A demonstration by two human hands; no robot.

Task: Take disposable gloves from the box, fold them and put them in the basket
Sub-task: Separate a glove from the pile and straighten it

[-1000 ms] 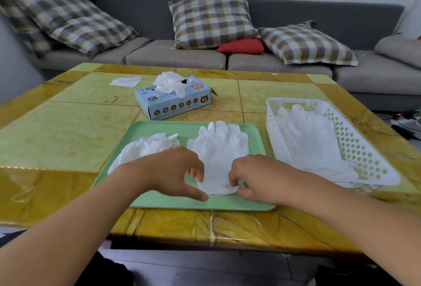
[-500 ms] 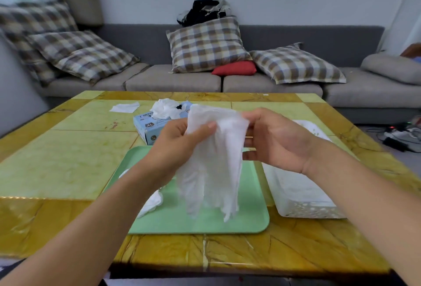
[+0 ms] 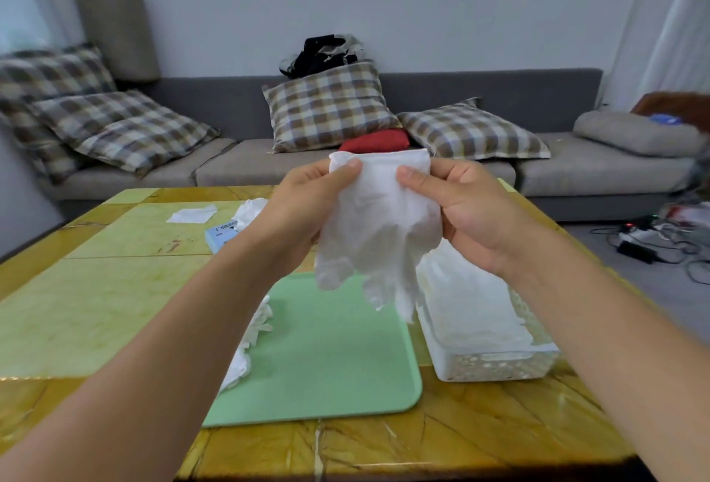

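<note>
I hold a white disposable glove [image 3: 378, 228] up in the air above the table, cuff on top and fingers hanging down. My left hand [image 3: 307, 205] pinches the cuff's left corner and my right hand [image 3: 461, 208] pinches its right corner. Below them lies the green tray [image 3: 330, 351], with a second white glove [image 3: 249, 343] at its left edge, partly hidden by my left forearm. The white perforated basket [image 3: 495, 366] stands right of the tray and holds white gloves. The blue glove box [image 3: 221, 237] is mostly hidden behind my left arm.
A white paper scrap [image 3: 192, 214] lies on the yellow-green table [image 3: 96, 308] at the back left. A grey sofa with checked cushions [image 3: 330, 108] runs behind the table. Cables and a power strip [image 3: 637, 239] lie on the floor at the right.
Both hands picked the glove up off the tray and raised it higher, now holding it stretched by the cuff. The view has tilted upward.
</note>
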